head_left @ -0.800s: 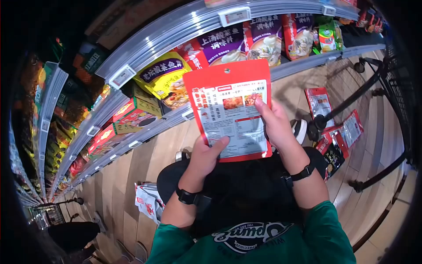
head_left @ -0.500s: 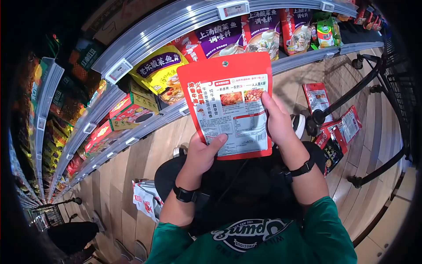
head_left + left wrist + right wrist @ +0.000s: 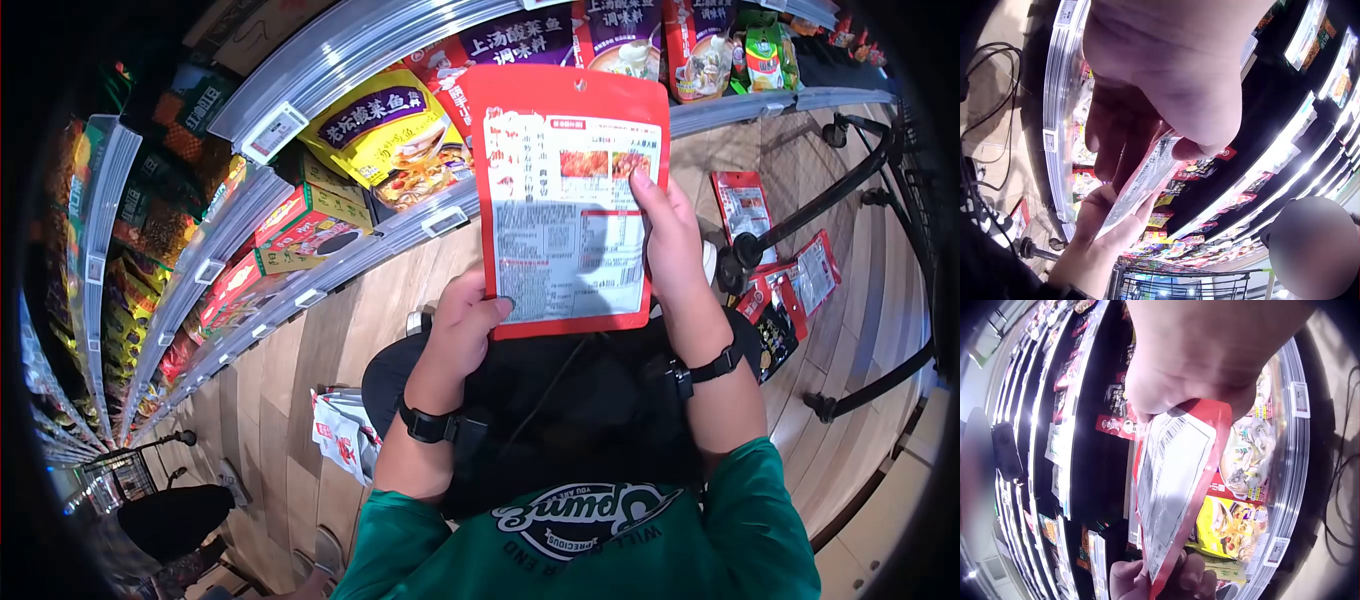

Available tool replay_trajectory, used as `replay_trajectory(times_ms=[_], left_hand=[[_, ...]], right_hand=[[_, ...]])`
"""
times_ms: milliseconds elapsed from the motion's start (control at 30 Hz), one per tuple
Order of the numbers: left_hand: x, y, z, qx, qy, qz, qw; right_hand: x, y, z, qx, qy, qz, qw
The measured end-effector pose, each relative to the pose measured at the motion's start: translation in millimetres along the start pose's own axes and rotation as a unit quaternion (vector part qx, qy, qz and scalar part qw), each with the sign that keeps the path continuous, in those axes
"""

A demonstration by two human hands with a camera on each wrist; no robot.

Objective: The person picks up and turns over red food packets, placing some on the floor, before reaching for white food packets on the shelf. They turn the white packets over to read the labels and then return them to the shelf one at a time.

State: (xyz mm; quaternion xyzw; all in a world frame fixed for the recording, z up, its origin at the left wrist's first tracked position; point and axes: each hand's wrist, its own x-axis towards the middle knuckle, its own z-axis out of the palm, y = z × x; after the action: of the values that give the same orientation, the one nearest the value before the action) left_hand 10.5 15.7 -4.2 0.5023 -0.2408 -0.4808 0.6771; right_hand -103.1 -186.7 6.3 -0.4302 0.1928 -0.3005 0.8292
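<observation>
A flat red pouch (image 3: 545,250) with a pale printed panel and a hang hole is held up before the shelf, its text side towards the head camera. My left hand (image 3: 462,322) pinches its lower left corner, thumb on the front and fingers hidden behind. My right hand (image 3: 677,240) grips the right edge, its thumb lying over the printed panel near two small food pictures. In the left wrist view the pouch (image 3: 1141,181) appears nearly edge-on between both hands. The right wrist view shows its printed face (image 3: 1175,459) slanting down from the right hand (image 3: 1204,362).
Shelves with yellow bags (image 3: 385,130), purple-and-red bags and cartons (image 3: 310,225) curve around the front and left. Several red pouches (image 3: 780,300) lie on the floor at right, beside a black wheeled cart frame (image 3: 815,225). White packets (image 3: 345,435) lie on the floor at left.
The pouch has shifted up and to the right in the head view with both hands. My left thumb now sits nearer the pouch's lower left corner than before.
</observation>
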Motion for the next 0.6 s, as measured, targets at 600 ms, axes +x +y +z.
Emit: replay_trajectory(times_ms=[600], left_hand=[[11.5,-44.9,48.0,0.002,0.052,-0.022,0.998]], right_hand=[[1.1,9.2,3.3,0.044,0.064,-0.003,0.997]])
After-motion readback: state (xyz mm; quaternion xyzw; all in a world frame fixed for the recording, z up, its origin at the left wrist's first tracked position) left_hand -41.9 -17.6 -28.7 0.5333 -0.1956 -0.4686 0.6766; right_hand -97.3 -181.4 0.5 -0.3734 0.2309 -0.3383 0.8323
